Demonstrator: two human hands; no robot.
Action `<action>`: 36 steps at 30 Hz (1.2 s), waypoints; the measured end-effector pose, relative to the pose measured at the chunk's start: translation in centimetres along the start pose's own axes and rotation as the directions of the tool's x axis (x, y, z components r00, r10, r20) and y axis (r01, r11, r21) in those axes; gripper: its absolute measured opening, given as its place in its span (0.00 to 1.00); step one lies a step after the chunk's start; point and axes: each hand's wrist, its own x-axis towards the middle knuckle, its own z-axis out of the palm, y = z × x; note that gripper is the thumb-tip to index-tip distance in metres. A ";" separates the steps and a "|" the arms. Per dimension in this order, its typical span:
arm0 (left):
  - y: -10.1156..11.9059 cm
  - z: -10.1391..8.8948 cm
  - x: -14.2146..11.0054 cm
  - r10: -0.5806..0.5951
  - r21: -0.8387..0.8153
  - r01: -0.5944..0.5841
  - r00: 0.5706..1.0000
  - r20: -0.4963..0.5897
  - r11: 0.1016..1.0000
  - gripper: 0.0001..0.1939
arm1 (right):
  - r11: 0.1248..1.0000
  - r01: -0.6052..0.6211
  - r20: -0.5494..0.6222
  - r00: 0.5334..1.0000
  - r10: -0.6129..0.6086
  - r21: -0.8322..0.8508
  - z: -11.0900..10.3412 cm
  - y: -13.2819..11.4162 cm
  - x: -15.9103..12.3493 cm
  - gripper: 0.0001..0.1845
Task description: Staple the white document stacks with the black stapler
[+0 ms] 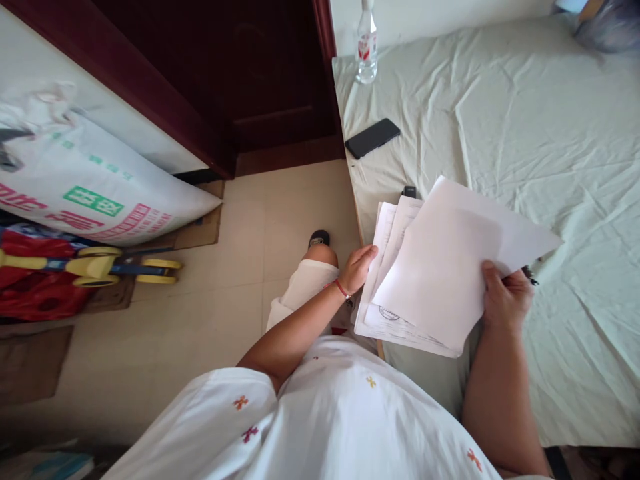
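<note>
My left hand (357, 269) pinches the left edge of a stack of printed papers (379, 321), thumb on top. A round stamp and lines of print show along the stack's lower edge. Over the stack lies a blank white sheet (440, 260), tilted and fanned out to the right. My right hand (506, 297) grips the right side of this sheet between thumb and fingers; the fingers are partly hidden beneath. Just past that hand a small dark object (531, 274) pokes out, too covered to name. The papers are held above the cloth-covered surface.
A pale green cloth (575, 320) covers the surface, bearing a black phone (373, 138), a water bottle (367, 47) and a small black object (409, 192). To the left, a large white sack (115, 180) and a yellow-wheeled toy scooter (100, 265) stand near a dark door (240, 67).
</note>
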 end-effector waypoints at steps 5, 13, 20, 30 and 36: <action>0.3 0.0 0.0 0.017 0.060 -0.017 1.000 -0.002 0.998 0.31 | 0.999 -0.037 0.040 0.999 0.037 -0.022 0.8 -0.5 -0.6 0.18; 0.2 -0.1 -0.1 0.050 0.099 -0.054 0.998 0.045 0.994 0.31 | 0.998 -0.022 0.070 0.997 0.026 -0.061 1.3 -0.8 -1.0 0.20; 0.7 0.1 -0.2 0.037 0.087 -0.041 0.998 0.043 0.995 0.33 | 0.998 -0.038 0.059 0.997 0.042 -0.056 1.5 -0.9 -1.1 0.19; 0.4 0.0 -0.3 0.015 0.076 -0.020 0.998 0.062 0.997 0.32 | 0.996 -0.036 0.068 0.997 0.041 -0.082 1.3 -0.5 -1.1 0.18; 0.4 0.0 -0.3 0.018 0.095 -0.023 0.998 0.054 0.995 0.32 | 0.996 -0.024 0.089 0.995 0.032 -0.090 1.3 -0.4 -1.0 0.19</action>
